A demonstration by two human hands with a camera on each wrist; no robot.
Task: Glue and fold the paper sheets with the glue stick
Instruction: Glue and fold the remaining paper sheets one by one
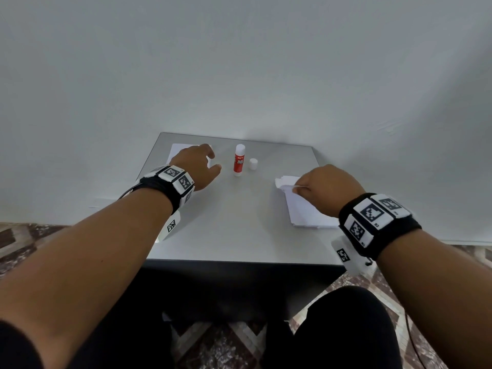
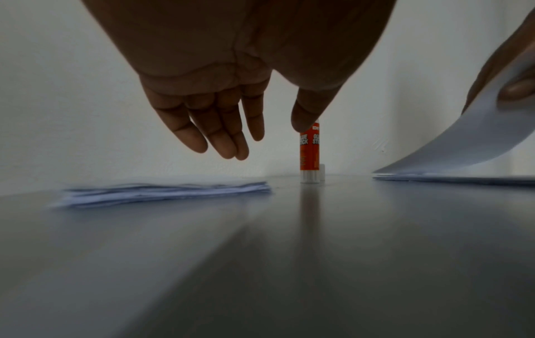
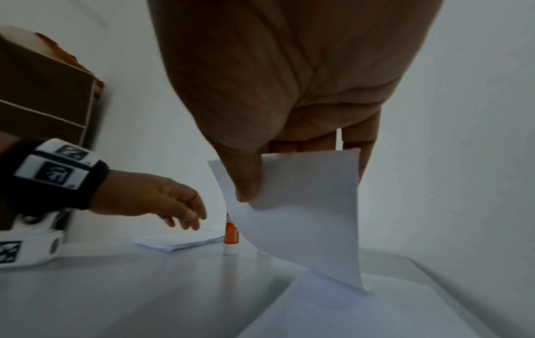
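Right hand (image 1: 328, 190) pinches top sheet (image 3: 304, 205) by its corner, thumb over fingers; the thin white paper curls up off the flat stack (image 1: 308, 214) at desk (image 1: 239, 222) right. Left hand (image 1: 198, 166) empty, fingers loosely spread above the folded pile (image 2: 165, 191). Glue stick (image 1: 239, 161), red-labelled cylinder, upright mid-desk; round white cap (image 1: 253, 164) just beside. Desk smooth, grey.
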